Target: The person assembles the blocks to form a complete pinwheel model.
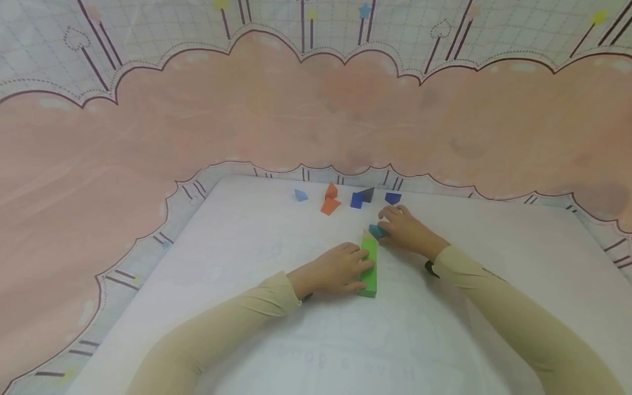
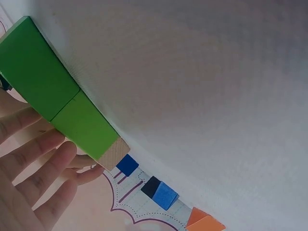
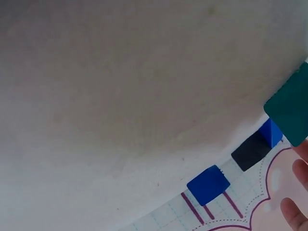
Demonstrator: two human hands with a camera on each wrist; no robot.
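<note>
In the head view's lower middle, the row of green blocks on the worktop is touched by the left hand, its fingers loosely extended; beside its upper end, the teal block is pinched by the right hand.

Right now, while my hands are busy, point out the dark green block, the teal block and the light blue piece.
Dark green block (image 2: 39, 68): left wrist view, middle of its broad face.
Teal block (image 3: 290, 106): right wrist view, its visible face.
Light blue piece (image 1: 300, 196): head view, its visible side.
</note>
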